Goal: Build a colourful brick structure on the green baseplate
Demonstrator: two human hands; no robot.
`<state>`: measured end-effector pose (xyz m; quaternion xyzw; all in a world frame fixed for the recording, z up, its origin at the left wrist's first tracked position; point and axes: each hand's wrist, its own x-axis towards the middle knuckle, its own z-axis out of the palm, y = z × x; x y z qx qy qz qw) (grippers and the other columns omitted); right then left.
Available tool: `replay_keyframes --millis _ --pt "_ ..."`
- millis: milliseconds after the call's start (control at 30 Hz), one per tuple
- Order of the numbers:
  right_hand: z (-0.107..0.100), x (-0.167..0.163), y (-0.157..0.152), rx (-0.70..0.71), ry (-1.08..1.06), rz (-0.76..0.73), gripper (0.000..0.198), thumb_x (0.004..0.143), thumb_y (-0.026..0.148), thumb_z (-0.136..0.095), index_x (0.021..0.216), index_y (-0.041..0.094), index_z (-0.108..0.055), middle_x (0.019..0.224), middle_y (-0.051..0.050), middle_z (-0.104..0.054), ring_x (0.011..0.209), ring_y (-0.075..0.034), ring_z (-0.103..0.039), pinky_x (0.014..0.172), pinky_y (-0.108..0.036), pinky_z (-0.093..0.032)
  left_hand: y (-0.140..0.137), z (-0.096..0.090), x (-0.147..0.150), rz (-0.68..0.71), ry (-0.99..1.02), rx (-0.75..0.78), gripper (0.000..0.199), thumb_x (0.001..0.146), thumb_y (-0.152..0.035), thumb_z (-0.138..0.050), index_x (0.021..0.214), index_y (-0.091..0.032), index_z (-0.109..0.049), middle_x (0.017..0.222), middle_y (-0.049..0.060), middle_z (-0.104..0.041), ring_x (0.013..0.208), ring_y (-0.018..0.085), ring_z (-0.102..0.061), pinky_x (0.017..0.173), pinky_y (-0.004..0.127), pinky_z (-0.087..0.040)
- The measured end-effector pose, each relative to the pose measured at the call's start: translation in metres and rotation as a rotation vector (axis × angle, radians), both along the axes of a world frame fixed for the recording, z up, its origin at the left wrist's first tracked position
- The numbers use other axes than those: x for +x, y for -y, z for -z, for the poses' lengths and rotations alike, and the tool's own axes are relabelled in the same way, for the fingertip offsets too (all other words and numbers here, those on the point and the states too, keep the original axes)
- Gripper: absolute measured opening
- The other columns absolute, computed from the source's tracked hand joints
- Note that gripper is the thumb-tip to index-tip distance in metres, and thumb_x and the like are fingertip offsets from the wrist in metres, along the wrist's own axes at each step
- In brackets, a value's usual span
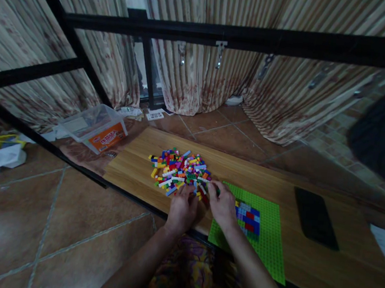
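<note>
Both hands (203, 204) touch the brick pile's (179, 170) near edge.

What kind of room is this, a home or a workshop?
Probably a room in a home: striped curtains reach a tiled floor, and both hands sort a pile of toy bricks on a wooden table.

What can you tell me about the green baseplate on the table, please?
The green baseplate is a flat, square, studded sheet, plastic by its look, lying on the wooden table with its near corner past the edge. Blue, red and pale bricks are laid in rows on it. The right hand rests over its far left corner.
</note>
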<state>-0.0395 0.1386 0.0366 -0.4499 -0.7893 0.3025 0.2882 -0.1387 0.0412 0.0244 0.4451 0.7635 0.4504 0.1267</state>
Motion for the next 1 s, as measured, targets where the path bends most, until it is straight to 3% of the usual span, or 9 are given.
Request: replay_keyframes --millis 133,300,400,500,667,800,1000 --pt "-0.002 0.012 0.006 -0.118 -0.143 0.064 0.04 0.088 0.045 -0.045 0.108 0.017 -0.065 0.106 -0.013 -0.068 0.099 -0.025 -0.061 0.093 -0.042 -0.044 0.003 -0.006 -0.009 -0.028 -0.024 0.007 0.019 0.084 -0.015 -0.055 0.102 -0.019 -0.061 0.098 0.008 -0.065 0.089 0.02 -0.063 0.081 0.032 -0.051" --pt "-0.008 0.045 0.031 -0.571 -0.512 0.13 0.045 0.079 0.047 -0.059 0.118 0.023 -0.058 0.107 -0.009 -0.067 0.092 -0.023 -0.065 0.082 -0.042 -0.052 -0.003 -0.024 -0.032 -0.094 -0.056 -0.002 0.02 0.084 -0.02 -0.056 0.102 -0.018 -0.063 0.102 0.009 -0.066 0.073 0.017 -0.062 0.072 0.03 -0.05" --pt "-0.011 0.07 0.05 -0.719 -0.669 0.142 0.045 0.073 0.043 -0.069 0.113 0.026 -0.06 0.108 -0.006 -0.067 0.096 -0.022 -0.066 0.087 -0.041 -0.052 -0.006 -0.03 -0.03 -0.072 -0.01 0.033 0.017 0.083 -0.021 -0.057 0.098 -0.019 -0.064 0.097 0.006 -0.066 0.069 0.015 -0.06 0.07 0.028 -0.049" --pt "-0.013 0.089 0.062 -0.768 -0.695 0.199 0.045 0.072 0.046 -0.073 0.11 0.025 -0.061 0.105 -0.007 -0.068 0.094 -0.022 -0.068 0.084 -0.04 -0.054 -0.003 -0.025 -0.005 0.071 0.069 0.045 0.015 0.083 -0.021 -0.057 0.096 -0.02 -0.065 0.089 0.003 -0.066 0.068 0.014 -0.058 0.069 0.026 -0.048" --pt "-0.018 0.109 0.066 -0.79 -0.621 0.272 0.057 0.069 0.049 -0.075 0.116 0.022 -0.059 0.093 -0.007 -0.071 0.08 -0.022 -0.069 0.065 -0.035 -0.057 0.004 -0.012 0.047 0.34 0.149 -0.026 0.021 0.083 -0.017 -0.054 0.101 -0.02 -0.063 0.093 0.004 -0.066 0.072 0.015 -0.06 0.071 0.026 -0.049" --pt "-0.019 0.119 0.058 -0.718 -0.616 0.337 0.061 0.066 0.049 -0.077 0.117 0.019 -0.059 0.085 -0.006 -0.072 0.07 -0.02 -0.068 0.057 -0.032 -0.055 -0.006 -0.01 0.061 0.394 0.183 -0.02 0.029 0.083 -0.019 -0.054 0.111 -0.02 -0.06 0.1 0.006 -0.065 0.077 0.015 -0.061 0.075 0.028 -0.05" --pt "-0.017 0.123 0.045 -0.64 -0.635 0.333 0.053 0.064 0.043 -0.08 0.107 0.019 -0.062 0.084 -0.004 -0.071 0.075 -0.021 -0.07 0.069 -0.037 -0.058 -0.028 0.0 0.063 0.398 0.226 -0.001 0.039 0.082 -0.02 -0.054 0.122 -0.019 -0.056 0.11 0.008 -0.065 0.082 0.017 -0.062 0.076 0.031 -0.052"
